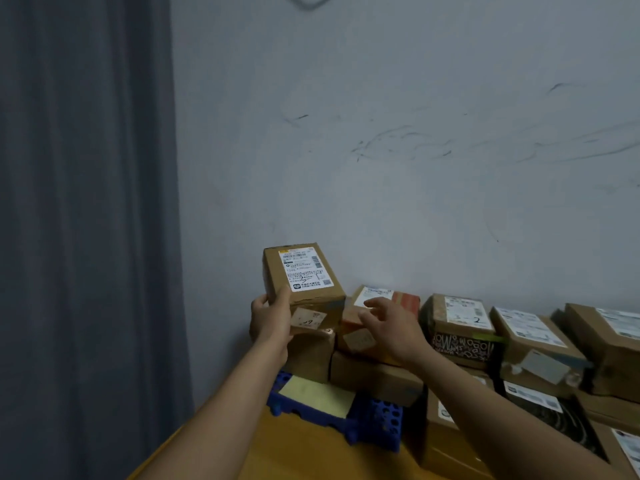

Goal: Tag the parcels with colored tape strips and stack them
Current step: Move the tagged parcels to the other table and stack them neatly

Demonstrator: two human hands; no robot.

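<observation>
**Left hand grips a labelled carton above the stack by the wall**

The left hand [272, 322] is closed around the near lower corner of a small brown cardboard parcel with a white printed shipping label [303, 277], thumb on the top face and fingers wrapped down the side. That parcel is tilted, its far end raised toward the pale scuffed wall [398, 150], and it sits on or just above another plain brown carton [310, 355] (contact between the two cannot be told).

Just right of the held parcel, the right hand [391, 329] hovers with fingers spread and loosely curled, holding nothing, over a brown parcel with an orange-red band [398, 301]. Further right of the held parcel runs a row of stacked cartons, one with black-and-white lettered print and a green tape strip [460, 330].

Below the held parcel, a blue perforated plastic crate [375, 419] rests on the orange-brown wooden table [277, 452]. A grey curtain [86, 202] hangs well left of it.
</observation>
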